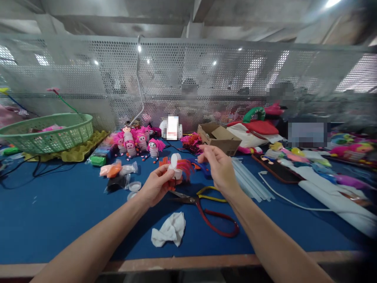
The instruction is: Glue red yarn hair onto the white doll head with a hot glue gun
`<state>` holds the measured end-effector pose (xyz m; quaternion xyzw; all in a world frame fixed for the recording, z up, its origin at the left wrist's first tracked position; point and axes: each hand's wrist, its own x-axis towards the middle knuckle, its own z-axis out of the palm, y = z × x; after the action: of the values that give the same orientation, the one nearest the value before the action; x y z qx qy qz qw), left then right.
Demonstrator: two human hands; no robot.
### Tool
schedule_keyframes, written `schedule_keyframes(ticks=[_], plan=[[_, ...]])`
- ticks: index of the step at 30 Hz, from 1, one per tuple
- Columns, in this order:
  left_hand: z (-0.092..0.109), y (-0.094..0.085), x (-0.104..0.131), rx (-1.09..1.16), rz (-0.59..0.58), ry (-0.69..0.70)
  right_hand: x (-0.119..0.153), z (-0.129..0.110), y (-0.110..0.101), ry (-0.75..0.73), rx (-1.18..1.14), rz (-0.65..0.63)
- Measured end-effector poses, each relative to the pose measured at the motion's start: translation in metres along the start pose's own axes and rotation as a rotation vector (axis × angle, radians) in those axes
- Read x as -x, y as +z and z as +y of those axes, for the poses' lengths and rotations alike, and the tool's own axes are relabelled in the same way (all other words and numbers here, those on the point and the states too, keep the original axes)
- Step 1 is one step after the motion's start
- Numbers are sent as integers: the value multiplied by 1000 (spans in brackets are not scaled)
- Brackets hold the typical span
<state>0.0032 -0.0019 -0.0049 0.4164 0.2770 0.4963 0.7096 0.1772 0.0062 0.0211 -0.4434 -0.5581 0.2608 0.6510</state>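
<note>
My left hand (157, 184) is closed around a small white doll body (176, 172) with a round white top. Red and pink yarn strands (186, 167) stick out from its right side. My right hand (219, 169) is raised to the right of the doll body, apart from it, its fingers bent together in a pinch; anything between the fingertips is too small to make out. Below the hands lie large scissors (193, 200) with one red and one yellow handle, blades apart. A crumpled white tissue (169, 230) is nearer the table edge.
Several pink-haired dolls (141, 141) stand behind my left hand. Bagged clay pieces (114, 169) and small round lids (134, 186) lie left. A cardboard box (219, 137), yarn pile (191, 142) and pale glue sticks (250, 179) are right of centre. A green basket (53, 133) sits far left.
</note>
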Motion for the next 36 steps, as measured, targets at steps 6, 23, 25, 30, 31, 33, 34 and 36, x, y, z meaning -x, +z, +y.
schedule_keyframes(ticks=[6, 23, 25, 30, 31, 33, 34, 36], plan=[[-2, 6, 5, -19, -40, -45, 14, -11, 9, 28, -20, -355], [-5, 4, 4, 18, -59, -45, 24, -8, 14, 93, -67, -395], [-6, 4, 4, 18, -63, -40, 24, -9, 15, 110, -96, -397], [-5, 6, 4, 4, -48, -40, 25, -11, 18, 199, -231, -355], [-4, 6, 4, -2, -42, -44, 25, -11, 19, 212, -243, -343], [-4, 6, 5, -19, -33, -49, 26, -12, 21, 229, -244, -333], [-4, 6, 5, -24, -33, -50, 26, -12, 21, 233, -238, -331], [-5, 6, 5, -27, -34, -46, 26, -12, 21, 230, -217, -329]])
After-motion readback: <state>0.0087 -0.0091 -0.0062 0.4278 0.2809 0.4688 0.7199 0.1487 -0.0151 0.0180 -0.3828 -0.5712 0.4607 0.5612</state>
